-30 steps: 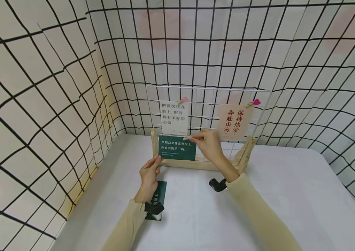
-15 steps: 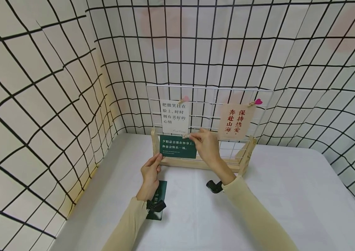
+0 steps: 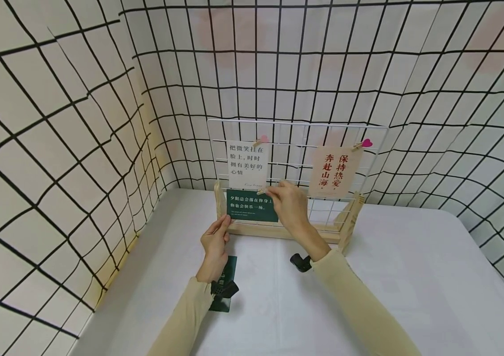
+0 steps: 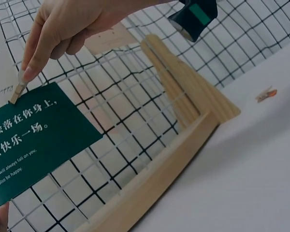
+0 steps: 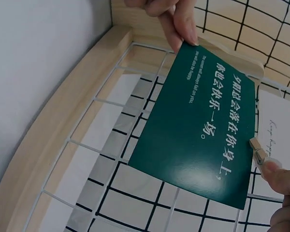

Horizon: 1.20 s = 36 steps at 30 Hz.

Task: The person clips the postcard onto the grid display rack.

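at the far left, a black-lined wall (image 3: pixel 33 128) meets the edge of the table (image 3: pixel 412 262), leaving a strip of tabletop beside the left forearm. under the left wrist lies a loose green card (image 3: pixel 231 267), partly covered. the left hand (image 3: pixel 213 247) pinches the lower left corner of the upper green card (image 3: pixel 252 207), which sits before the bottom wires of the wire rack (image 3: pixel 298 123). the white card (image 3: pixel 247 165) hangs right above it, so there is little room between them. the right hand (image 3: pixel 292 205) pinches a wooden clip (image 3: pixel 261 191) between thumb and finger at the upper green card's top edge; whether the clip bites the card, i cannot tell. just past its knuckles hangs the pink card (image 3: pixel 336 170), with the rack's wooden foot (image 3: pixel 352 220) close by the right forearm. beyond, the tabletop runs wide to its rounded right edge; the left wrist view shows a small loose clip (image 4: pixel 267 94) there. since the earlier frame, the right wrist has moved slightly left, while the left hand keeps the same corner.
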Motion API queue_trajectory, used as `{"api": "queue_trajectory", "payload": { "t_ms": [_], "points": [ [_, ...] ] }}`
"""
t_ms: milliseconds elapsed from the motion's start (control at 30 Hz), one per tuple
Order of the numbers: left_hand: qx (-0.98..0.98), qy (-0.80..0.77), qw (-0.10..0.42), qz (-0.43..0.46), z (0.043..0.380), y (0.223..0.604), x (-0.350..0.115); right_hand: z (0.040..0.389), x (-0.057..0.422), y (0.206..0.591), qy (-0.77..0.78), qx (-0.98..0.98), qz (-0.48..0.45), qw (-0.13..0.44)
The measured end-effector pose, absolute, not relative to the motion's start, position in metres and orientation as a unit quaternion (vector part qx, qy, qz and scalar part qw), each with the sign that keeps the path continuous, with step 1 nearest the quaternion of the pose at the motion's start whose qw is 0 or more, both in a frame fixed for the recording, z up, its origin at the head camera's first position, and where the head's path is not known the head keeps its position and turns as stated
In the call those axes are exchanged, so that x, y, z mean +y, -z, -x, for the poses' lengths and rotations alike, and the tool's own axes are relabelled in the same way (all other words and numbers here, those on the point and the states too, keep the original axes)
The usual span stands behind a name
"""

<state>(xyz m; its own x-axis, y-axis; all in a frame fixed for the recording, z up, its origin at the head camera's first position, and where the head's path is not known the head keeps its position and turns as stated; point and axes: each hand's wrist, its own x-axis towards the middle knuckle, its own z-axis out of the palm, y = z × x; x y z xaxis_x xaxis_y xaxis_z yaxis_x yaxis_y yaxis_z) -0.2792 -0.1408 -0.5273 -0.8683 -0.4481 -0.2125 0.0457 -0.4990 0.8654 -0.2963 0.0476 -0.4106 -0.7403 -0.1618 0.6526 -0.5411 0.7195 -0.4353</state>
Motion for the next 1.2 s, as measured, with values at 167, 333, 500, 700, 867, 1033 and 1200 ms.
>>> {"api": "queue_trajectory", "payload": {
  "t_ms": [167, 333, 500, 700, 867, 1033, 1200],
  "points": [
    [-0.472, 0.841, 0.156, -0.212, 0.280, 0.526, -0.139, 0.297, 0.045, 0.409, -0.300, -0.884, -0.203, 0.297],
    [-0.473, 0.838, 0.169, -0.211, 0.278, 0.525, -0.137, 0.295, 0.042, 0.406, -0.283, -0.891, -0.200, 0.295],
    [-0.483, 0.832, 0.181, -0.205, 0.276, 0.524, -0.134, 0.295, 0.040, 0.402, -0.263, -0.897, -0.194, 0.297],
    [-0.506, 0.816, 0.176, -0.218, 0.275, 0.523, -0.131, 0.295, 0.038, 0.398, -0.235, -0.909, -0.188, 0.289],
    [-0.518, 0.811, 0.163, -0.219, 0.274, 0.522, -0.131, 0.295, 0.036, 0.396, -0.216, -0.916, -0.184, 0.283],
    [-0.518, 0.815, 0.156, -0.208, 0.273, 0.521, -0.129, 0.294, 0.035, 0.395, -0.213, -0.920, -0.177, 0.278],
    [-0.526, 0.815, 0.146, -0.194, 0.272, 0.520, -0.128, 0.294, 0.036, 0.397, -0.217, -0.919, -0.175, 0.278]
  ]
}}
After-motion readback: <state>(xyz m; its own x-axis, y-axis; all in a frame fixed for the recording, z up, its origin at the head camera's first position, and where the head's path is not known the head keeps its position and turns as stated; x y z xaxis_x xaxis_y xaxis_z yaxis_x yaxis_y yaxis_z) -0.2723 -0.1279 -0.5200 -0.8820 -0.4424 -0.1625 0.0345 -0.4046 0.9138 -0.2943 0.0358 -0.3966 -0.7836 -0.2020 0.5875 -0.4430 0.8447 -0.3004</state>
